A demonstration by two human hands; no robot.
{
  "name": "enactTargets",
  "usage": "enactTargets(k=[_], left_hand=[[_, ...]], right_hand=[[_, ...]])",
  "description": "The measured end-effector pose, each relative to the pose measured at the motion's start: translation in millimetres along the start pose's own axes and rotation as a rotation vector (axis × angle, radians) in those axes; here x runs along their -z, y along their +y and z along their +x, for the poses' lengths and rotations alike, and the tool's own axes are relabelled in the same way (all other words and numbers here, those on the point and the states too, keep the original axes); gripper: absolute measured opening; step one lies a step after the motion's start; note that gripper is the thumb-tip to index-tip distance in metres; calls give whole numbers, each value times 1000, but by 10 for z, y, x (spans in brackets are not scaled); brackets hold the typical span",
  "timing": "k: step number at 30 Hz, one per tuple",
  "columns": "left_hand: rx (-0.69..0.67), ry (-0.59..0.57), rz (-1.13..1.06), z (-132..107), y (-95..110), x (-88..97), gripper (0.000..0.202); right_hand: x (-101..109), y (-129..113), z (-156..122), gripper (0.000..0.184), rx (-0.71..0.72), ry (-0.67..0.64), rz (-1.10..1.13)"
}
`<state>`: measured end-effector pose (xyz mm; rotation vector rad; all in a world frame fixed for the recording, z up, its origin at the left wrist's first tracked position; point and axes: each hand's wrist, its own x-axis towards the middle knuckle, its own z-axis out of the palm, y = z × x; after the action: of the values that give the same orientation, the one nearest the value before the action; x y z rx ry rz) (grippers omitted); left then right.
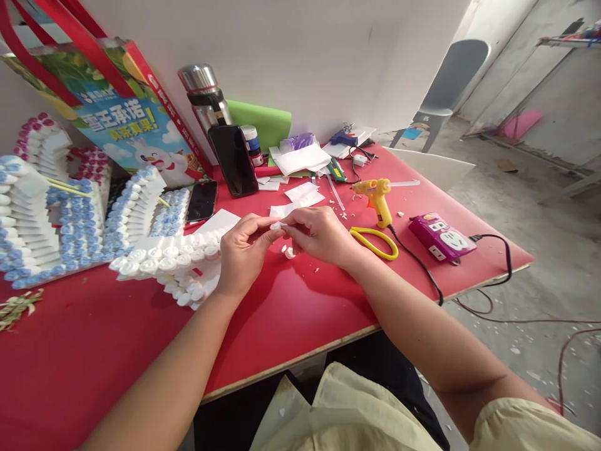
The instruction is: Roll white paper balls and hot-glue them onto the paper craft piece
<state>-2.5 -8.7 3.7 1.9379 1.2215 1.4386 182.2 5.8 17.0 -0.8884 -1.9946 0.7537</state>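
My left hand [246, 250] and my right hand [319, 232] meet over the red table, both closed in a pinch. Between their fingertips is a small white paper piece [278, 225], mostly covered by the fingers; its exact shape is hard to make out. A few white paper scraps [288, 252] lie on the table just below my fingers. Left of my left hand stands a white structure [164, 257] covered with rolled white rosettes, partly hidden behind that hand. Similar blue-and-white pieces [79, 225] stand farther left.
A yellow glue gun [379, 197] rests right of my hands, its cord trailing past a yellow loop [374, 243] and a purple power strip [441, 237]. Behind stand a phone [233, 161], a steel flask [201, 94] and a shopping bag [136, 119]. Papers [300, 158] lie at the back.
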Motion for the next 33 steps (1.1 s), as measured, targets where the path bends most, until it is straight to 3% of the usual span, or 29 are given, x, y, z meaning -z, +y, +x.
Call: enactTargets(k=[8, 14, 22, 27, 33], left_hand=[[9, 29, 22, -37, -59, -1, 19], [4, 35, 45, -31, -35, -15, 22], [-87, -46, 65, 2, -63, 27, 22], [-48, -7, 51, -10, -98, 15, 19], [38, -45, 2, -7, -102, 3, 24]], right_hand=[[25, 35, 0, 24, -18, -98, 183], [-1, 50, 11, 23, -4, -68, 109], [-23, 66, 19, 23, -9, 7, 91], [-40, 104, 42, 22, 70, 29, -41], [-46, 126, 36, 24, 13, -11, 32]])
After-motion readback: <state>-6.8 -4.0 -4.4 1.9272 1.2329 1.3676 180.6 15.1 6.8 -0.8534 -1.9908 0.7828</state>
